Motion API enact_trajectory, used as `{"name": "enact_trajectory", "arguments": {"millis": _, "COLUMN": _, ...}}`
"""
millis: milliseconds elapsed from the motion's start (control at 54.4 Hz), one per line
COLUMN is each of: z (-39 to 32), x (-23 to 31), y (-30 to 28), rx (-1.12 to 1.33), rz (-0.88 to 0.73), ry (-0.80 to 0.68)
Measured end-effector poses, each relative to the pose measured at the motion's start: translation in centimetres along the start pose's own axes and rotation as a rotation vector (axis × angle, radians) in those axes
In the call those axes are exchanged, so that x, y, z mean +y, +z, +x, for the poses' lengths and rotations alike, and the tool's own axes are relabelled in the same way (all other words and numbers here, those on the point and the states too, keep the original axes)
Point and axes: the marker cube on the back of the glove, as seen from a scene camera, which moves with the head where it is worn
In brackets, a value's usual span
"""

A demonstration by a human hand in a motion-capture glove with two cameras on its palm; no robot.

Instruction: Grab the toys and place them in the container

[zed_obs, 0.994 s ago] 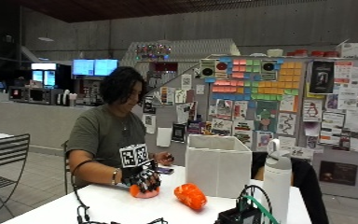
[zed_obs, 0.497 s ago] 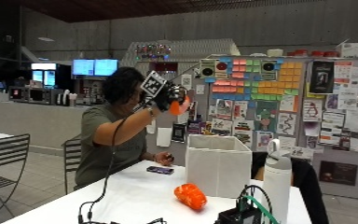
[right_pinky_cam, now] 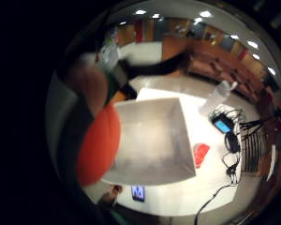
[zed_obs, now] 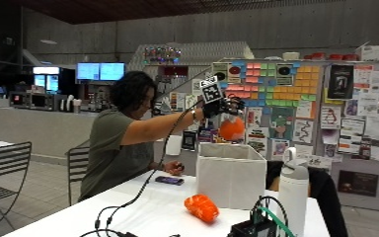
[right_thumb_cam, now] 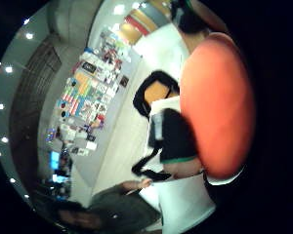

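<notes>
While the outside view shows the right hand [zed_obs: 223, 107] gripping an orange toy [zed_obs: 231, 128] above the box [zed_obs: 231, 174], only the little-finger view reveals the box's bare interior; second toy [zed_obs: 201, 207] at the box's 7 o'clock.

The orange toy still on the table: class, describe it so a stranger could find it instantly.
Find the white table, then the tall white container standing on it. The orange toy lies on the tabletop against the container's near lower corner. Unlike the other orange toy, held above the container by the gloved hand, this one rests untouched.

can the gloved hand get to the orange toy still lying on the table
Probably not yet: the gloved right hand holds an orange toy above the white container. The other orange toy lies uncovered beside it.
</notes>
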Motion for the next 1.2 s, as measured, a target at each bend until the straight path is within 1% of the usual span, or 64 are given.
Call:
{"name": "enact_trajectory", "arguments": {"millis": 18, "z": 0.6, "x": 0.1, "y": -0.1, "rx": 0.03, "rz": 0.016, "ry": -0.011}}
{"name": "enact_trajectory", "arguments": {"millis": 74, "z": 3.3, "x": 0.4, "y": -0.4, "rx": 0.241, "rz": 0.07, "ry": -0.063}}
{"name": "enact_trajectory", "arguments": {"millis": 92, "z": 3.6, "x": 0.6, "y": -0.6, "rx": 0.253, "rz": 0.084, "ry": -0.061}}
{"name": "enact_trajectory", "arguments": {"millis": 166, "z": 2.6, "x": 1.5, "y": -1.8, "rx": 0.067, "rz": 0.097, "ry": 0.005}}
{"name": "enact_trajectory", "arguments": {"millis": 221, "z": 4.4, "x": 2.5, "y": -2.4, "rx": 0.125, "rz": 0.074, "ry": -0.015}}
{"name": "enact_trajectory", "arguments": {"millis": 294, "z": 9.4, "x": 4.2, "y": -3.0, "rx": 0.3, "rz": 0.02, "ry": -0.111}}
{"name": "enact_trajectory", "arguments": {"millis": 313, "z": 10.4, "x": 4.7, "y": -3.2, "rx": 0.298, "rz": 0.008, "ry": -0.108}}
{"name": "enact_trajectory", "arguments": {"millis": 368, "z": 12.3, "x": 6.3, "y": -3.4, "rx": 0.167, "rz": -0.024, "ry": -0.058}}
{"name": "enact_trajectory", "arguments": {"millis": 405, "z": 13.5, "x": 7.6, "y": -3.4, "rx": 0.113, "rz": -0.042, "ry": -0.086}}
{"name": "enact_trajectory", "arguments": {"millis": 442, "z": 14.8, "x": 8.9, "y": -3.0, "rx": 0.114, "rz": -0.047, "ry": -0.114}}
{"name": "enact_trajectory", "arguments": {"millis": 534, "z": 19.0, "x": 12.3, "y": -1.2, "rx": 0.219, "rz": -0.043, "ry": -0.154}}
{"name": "enact_trajectory", "arguments": {"millis": 570, "z": 20.7, "x": 13.5, "y": -0.2, "rx": 0.223, "rz": -0.035, "ry": -0.097}}
{"name": "enact_trajectory", "arguments": {"millis": 644, "z": 25.2, "x": 15.4, "y": 2.0, "rx": 0.245, "rz": -0.031, "ry": 0.081}}
{"name": "enact_trajectory", "arguments": {"millis": 681, "z": 26.9, "x": 16.3, "y": 3.1, "rx": 0.204, "rz": -0.039, "ry": 0.116}}
{"name": "enact_trajectory", "arguments": {"millis": 791, "z": 30.7, "x": 18.4, "y": 5.8, "rx": 0.006, "rz": -0.066, "ry": 0.126}}
{"name": "enact_trajectory", "arguments": {"millis": 865, "z": 32.6, "x": 19.0, "y": 7.9, "rx": 0.019, "rz": -0.087, "ry": 0.119}}
{"name": "enact_trajectory", "arguments": {"millis": 994, "z": 35.4, "x": 19.3, "y": 12.0, "rx": 0.164, "rz": -0.126, "ry": 0.07}}
{"name": "enact_trajectory", "arguments": {"millis": 1030, "z": 36.4, "x": 19.3, "y": 13.0, "rx": 0.22, "rz": -0.152, "ry": 0.037}}
{"name": "enact_trajectory", "arguments": {"millis": 1104, "z": 38.9, "x": 19.3, "y": 14.7, "rx": 0.419, "rz": -0.224, "ry": -0.09}}
{"name": "enact_trajectory", "arguments": {"millis": 1196, "z": 37.9, "x": 19.6, "y": 17.4, "rx": 0.312, "rz": -0.249, "ry": -0.05}}
